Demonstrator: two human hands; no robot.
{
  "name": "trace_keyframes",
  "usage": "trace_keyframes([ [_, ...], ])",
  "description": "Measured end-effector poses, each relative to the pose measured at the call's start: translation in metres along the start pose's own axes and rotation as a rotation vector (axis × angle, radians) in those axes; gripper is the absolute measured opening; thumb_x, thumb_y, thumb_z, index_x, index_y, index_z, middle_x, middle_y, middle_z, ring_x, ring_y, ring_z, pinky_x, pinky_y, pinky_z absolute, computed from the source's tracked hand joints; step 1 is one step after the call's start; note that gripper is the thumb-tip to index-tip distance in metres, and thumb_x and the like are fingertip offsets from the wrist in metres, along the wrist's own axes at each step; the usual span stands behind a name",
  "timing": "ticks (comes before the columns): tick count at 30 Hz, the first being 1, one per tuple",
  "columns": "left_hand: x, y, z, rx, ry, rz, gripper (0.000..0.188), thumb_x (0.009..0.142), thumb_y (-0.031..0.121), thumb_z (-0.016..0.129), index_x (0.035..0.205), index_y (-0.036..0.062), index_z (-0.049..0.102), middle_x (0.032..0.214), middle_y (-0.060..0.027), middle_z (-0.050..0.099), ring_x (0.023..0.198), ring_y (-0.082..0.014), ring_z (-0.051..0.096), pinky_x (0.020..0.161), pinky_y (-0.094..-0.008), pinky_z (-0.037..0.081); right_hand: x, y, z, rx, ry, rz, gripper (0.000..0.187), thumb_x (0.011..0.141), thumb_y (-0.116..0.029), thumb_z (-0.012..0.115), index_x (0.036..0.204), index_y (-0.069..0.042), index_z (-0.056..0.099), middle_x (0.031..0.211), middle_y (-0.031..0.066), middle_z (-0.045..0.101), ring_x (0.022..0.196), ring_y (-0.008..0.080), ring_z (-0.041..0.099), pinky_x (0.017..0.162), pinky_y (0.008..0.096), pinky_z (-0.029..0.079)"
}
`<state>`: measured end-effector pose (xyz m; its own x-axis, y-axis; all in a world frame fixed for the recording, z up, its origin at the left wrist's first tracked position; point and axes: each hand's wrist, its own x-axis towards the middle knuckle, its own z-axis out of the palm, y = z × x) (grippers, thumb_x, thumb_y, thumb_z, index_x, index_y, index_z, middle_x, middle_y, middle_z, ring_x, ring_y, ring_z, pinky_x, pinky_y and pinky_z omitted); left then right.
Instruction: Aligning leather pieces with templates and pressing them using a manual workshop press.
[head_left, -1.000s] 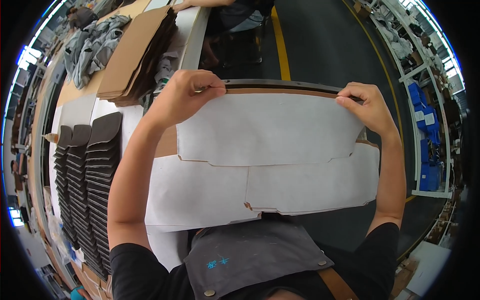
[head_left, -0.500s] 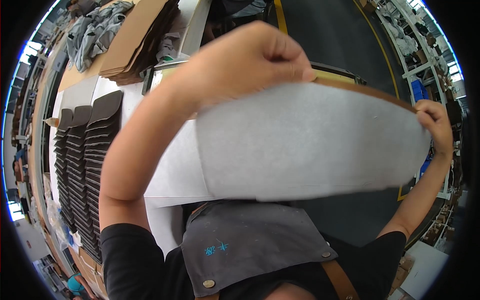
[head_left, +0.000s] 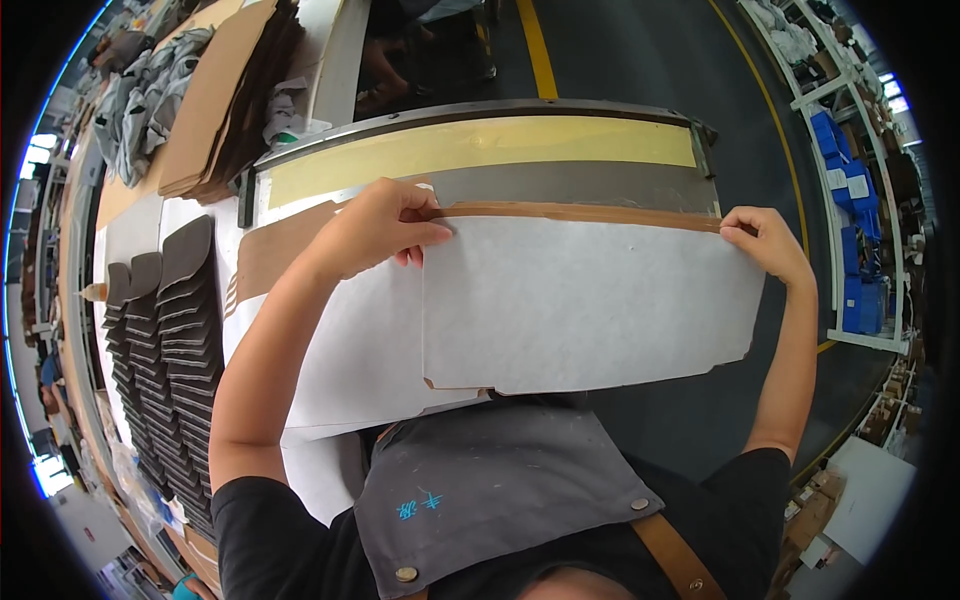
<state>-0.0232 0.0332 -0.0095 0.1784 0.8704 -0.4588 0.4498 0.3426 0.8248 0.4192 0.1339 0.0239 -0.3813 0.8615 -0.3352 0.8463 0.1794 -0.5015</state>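
Note:
A large white sheet [head_left: 590, 300] with a brown strip along its far edge is stretched out in front of me. My left hand [head_left: 385, 225] pinches that edge near the sheet's far left corner, thumb on top. At the far right corner, my right hand [head_left: 765, 240] grips it between thumb and fingers. Just beyond lies a metal-edged panel [head_left: 580, 183] with a yellow band [head_left: 480, 145] across it. Beneath my left forearm, a brown piece [head_left: 275, 250] and white sheeting [head_left: 345, 350] rest on the table.
Overlapping rows of dark grey flaps [head_left: 187, 300] line the left of the table. Behind them are stacked brown cardboard sheets [head_left: 220, 100] and a heap of grey cloth [head_left: 150, 100]. Blue bins [head_left: 855, 195] sit on a rack at the right. Another person [head_left: 390, 60] is partly visible beyond.
The sheet and both hands have come lower and farther from the camera; the right hand has also moved left. The metal-edged panel now shows more fully. Both hands keep their grip.

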Motion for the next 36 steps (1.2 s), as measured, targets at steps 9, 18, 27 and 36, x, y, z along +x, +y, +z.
trace_keyframes([
  [9,0.008,0.004,0.006,0.145,0.082,-0.024,0.012,0.085,0.009,0.071,0.086,-0.0024,0.067,0.067,-0.0044,0.063,0.055,-0.0086,0.057,0.052,-0.0222,0.045,0.022,0.008,0.000,-0.055,-0.037,-0.028,0.015,0.086,-0.013,0.063,0.083,0.001,0.062,0.068,0.0015,0.055,0.065,0.0089,0.048,0.063,0.0259,0.040],
  [18,-0.052,-0.037,-0.001,0.492,0.360,0.265,0.033,0.070,0.008,0.080,0.098,-0.0016,0.064,0.088,-0.0094,0.061,0.082,-0.0226,0.060,0.075,-0.0292,0.050,0.016,-0.003,0.015,-0.233,0.051,-0.110,0.012,0.084,-0.009,0.065,0.093,-0.001,0.062,0.084,0.0065,0.061,0.084,0.0186,0.057,0.074,0.0320,0.046],
  [27,-0.054,-0.044,-0.001,0.519,0.336,0.304,0.029,0.072,0.008,0.078,0.095,0.0002,0.062,0.096,-0.0115,0.059,0.090,-0.0262,0.060,0.080,-0.0352,0.051,0.040,-0.100,0.113,-0.098,0.202,-0.608,0.027,0.084,-0.009,0.066,0.111,-0.006,0.061,0.107,0.0090,0.059,0.103,0.0284,0.054,0.092,0.0386,0.044],
  [36,-0.066,-0.037,-0.005,0.478,0.343,0.457,0.012,0.075,0.001,0.073,0.082,-0.0008,0.064,0.082,-0.0092,0.063,0.079,-0.0266,0.061,0.074,-0.0354,0.050,0.043,-0.150,0.140,-0.025,0.190,-0.738,0.035,0.082,-0.017,0.071,0.114,-0.007,0.061,0.114,0.0094,0.056,0.109,0.0292,0.051,0.095,0.0405,0.043],
])
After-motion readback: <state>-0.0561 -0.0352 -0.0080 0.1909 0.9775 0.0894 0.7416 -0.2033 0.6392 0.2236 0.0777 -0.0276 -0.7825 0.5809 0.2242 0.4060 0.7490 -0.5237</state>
